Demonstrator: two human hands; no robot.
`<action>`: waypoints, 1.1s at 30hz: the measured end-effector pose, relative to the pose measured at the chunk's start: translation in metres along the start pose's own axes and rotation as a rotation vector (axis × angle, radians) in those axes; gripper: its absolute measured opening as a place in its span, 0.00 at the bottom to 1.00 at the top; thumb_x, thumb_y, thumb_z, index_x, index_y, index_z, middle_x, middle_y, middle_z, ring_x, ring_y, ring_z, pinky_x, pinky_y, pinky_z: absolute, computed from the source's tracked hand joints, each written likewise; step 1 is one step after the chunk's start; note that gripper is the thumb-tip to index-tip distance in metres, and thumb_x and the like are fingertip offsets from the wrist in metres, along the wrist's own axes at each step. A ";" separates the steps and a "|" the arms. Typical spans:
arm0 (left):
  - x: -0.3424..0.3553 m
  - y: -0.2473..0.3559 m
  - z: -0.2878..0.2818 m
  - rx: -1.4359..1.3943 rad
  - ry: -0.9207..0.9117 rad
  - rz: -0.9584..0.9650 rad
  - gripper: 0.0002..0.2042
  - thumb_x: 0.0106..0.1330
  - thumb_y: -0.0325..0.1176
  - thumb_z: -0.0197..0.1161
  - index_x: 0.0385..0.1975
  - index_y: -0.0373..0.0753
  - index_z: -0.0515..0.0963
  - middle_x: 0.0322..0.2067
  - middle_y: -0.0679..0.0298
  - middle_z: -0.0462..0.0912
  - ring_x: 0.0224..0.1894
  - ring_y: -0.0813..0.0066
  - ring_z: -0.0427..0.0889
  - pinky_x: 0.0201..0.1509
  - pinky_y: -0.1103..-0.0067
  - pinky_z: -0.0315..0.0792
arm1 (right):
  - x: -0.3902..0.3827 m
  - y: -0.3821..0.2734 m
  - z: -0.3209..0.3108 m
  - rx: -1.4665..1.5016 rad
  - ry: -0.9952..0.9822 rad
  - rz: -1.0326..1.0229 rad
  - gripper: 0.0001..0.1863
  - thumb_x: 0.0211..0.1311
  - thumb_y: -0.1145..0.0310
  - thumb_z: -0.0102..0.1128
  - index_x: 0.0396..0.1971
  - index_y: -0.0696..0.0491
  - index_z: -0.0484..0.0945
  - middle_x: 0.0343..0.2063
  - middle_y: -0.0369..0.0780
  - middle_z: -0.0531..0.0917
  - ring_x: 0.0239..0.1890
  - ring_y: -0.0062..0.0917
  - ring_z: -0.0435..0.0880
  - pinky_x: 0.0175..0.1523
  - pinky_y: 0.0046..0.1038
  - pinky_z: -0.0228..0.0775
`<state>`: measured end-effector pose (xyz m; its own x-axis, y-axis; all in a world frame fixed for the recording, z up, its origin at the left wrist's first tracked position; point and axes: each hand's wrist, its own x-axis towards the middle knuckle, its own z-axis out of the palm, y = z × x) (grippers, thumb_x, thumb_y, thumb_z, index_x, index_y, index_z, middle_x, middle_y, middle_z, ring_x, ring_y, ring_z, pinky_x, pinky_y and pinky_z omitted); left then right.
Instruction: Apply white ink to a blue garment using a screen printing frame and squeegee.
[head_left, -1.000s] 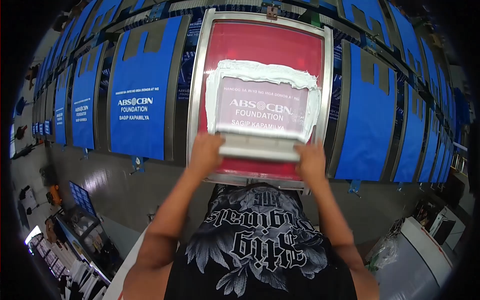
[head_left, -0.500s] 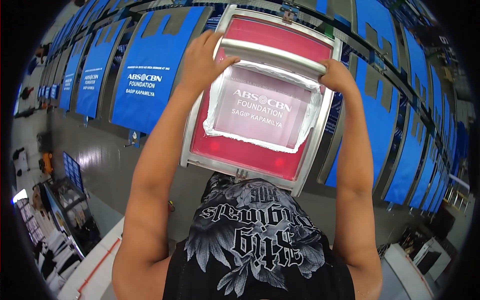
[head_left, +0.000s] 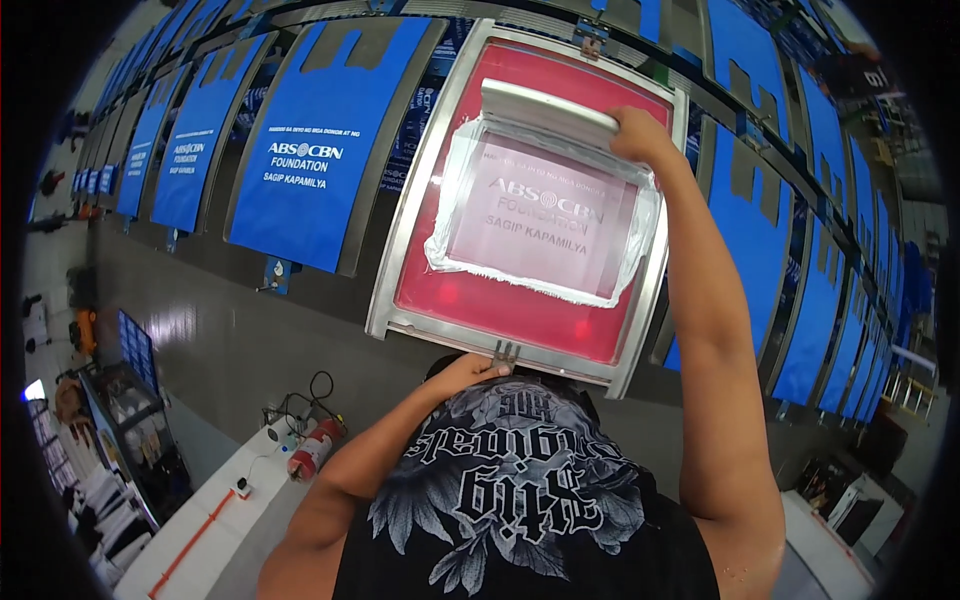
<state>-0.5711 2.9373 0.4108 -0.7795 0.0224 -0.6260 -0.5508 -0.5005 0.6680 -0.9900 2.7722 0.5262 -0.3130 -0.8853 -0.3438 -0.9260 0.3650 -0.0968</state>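
A screen printing frame with metal sides and a red mesh lies in front of me. White ink borders the pale printing window in its middle, where white lettering shows. Across the far end of that window lies a squeegee with a pale grey handle. My right hand is closed round the squeegee's right end. At the frame's near edge, my left hand is closed by the small metal bracket; its fingertips are partly hidden.
Blue bag-shaped pieces with white print, such as one left and one right, lie on grey boards in long rows on both sides. A metal rail runs behind the frame. A red fire extinguisher stands at lower left beside a white ledge.
My left hand has let go of the squeegee's left end and come down to the frame's near edge. My right hand still holds the squeegee at the far end.
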 end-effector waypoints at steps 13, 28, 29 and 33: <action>-0.022 0.031 0.009 0.050 -0.045 0.015 0.25 0.68 0.53 0.49 0.21 0.37 0.78 0.14 0.69 0.72 0.20 0.82 0.70 0.25 0.83 0.64 | -0.270 -0.134 0.076 0.063 0.143 -0.061 0.19 0.37 0.81 0.53 0.36 0.52 0.76 0.29 0.39 0.78 0.35 0.35 0.75 0.40 0.40 0.62; -0.038 0.062 0.016 0.758 0.359 0.030 0.28 0.64 0.60 0.48 0.28 0.35 0.79 0.24 0.50 0.80 0.32 0.49 0.79 0.39 0.63 0.71 | -0.239 0.022 0.102 0.941 0.168 -0.035 0.19 0.42 0.70 0.71 0.37 0.58 0.81 0.32 0.40 0.84 0.34 0.22 0.80 0.39 0.23 0.70; -0.038 0.069 0.004 0.671 0.583 0.063 0.30 0.63 0.60 0.48 0.23 0.33 0.78 0.25 0.46 0.79 0.35 0.46 0.80 0.41 0.61 0.71 | -0.235 0.024 0.106 0.993 0.147 0.060 0.18 0.43 0.70 0.71 0.37 0.59 0.81 0.31 0.39 0.83 0.33 0.20 0.79 0.40 0.23 0.69; -0.029 0.090 -0.096 0.604 1.317 0.248 0.20 0.64 0.48 0.53 0.38 0.34 0.77 0.36 0.44 0.80 0.42 0.47 0.78 0.45 0.63 0.71 | -0.223 0.025 0.107 1.145 0.165 0.197 0.18 0.44 0.69 0.71 0.37 0.60 0.82 0.28 0.38 0.83 0.31 0.19 0.78 0.39 0.21 0.68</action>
<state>-0.5698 2.8079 0.4502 -0.2244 -0.9616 -0.1582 -0.7427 0.0636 0.6665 -0.9208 3.0098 0.5011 -0.5314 -0.7803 -0.3297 -0.1543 0.4719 -0.8680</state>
